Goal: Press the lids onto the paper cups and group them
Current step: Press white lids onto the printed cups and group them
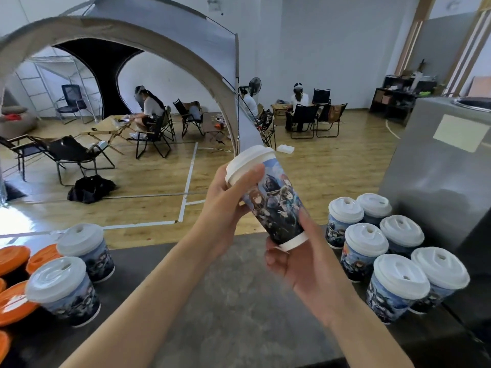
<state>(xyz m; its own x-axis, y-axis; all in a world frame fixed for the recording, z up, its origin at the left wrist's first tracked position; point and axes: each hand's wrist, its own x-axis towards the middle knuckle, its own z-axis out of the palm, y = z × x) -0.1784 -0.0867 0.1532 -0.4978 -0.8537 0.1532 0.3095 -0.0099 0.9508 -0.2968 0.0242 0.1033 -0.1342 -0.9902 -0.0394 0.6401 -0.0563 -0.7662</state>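
**Lid seating under way, cup held tilted**

The left hand curls round the white lid, thumb across its rim. The right hand grips the base of the printed cup, which is tilted above the counter. Six lidded cups stand to its right and two more cups to its left.

Risk: uneven thumb pressure could leave the lid's far rim unseated or crush the cup wall. That far rim is hidden from view.

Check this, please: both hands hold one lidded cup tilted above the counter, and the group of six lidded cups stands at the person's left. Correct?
Not quite: the head view shows the group of six lidded cups at the person's right. The rest is correct.
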